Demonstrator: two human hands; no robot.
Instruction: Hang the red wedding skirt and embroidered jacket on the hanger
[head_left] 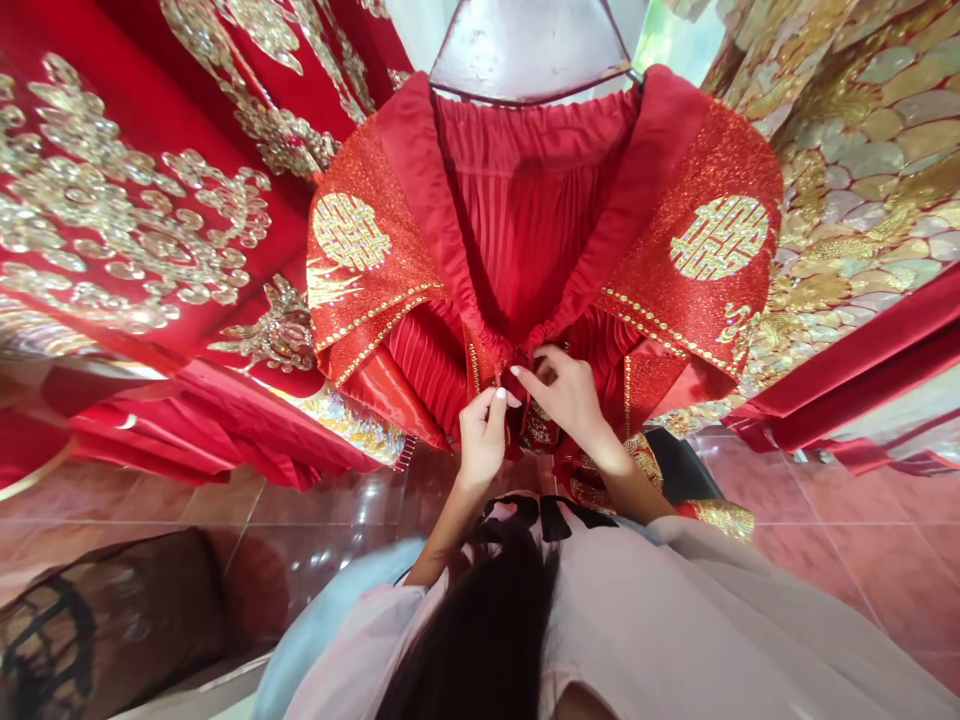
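Robe [547, 220]: hung from a hanger [525, 103], centred in view.
Left hand [484, 438]: thumb and finger pinched on a thin cord [498, 375] below the collar [609, 265].
Right hand [568, 400]: curled beside the cord; grip cannot be told.
Beaded red cloth [127, 225]: hung left of robe.
Gold cloth [877, 190]: hung right.

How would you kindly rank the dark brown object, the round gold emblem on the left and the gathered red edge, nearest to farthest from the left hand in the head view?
1. Gathered red edge, above the left hand
2. Round gold emblem, upper left
3. Dark brown object, lower left
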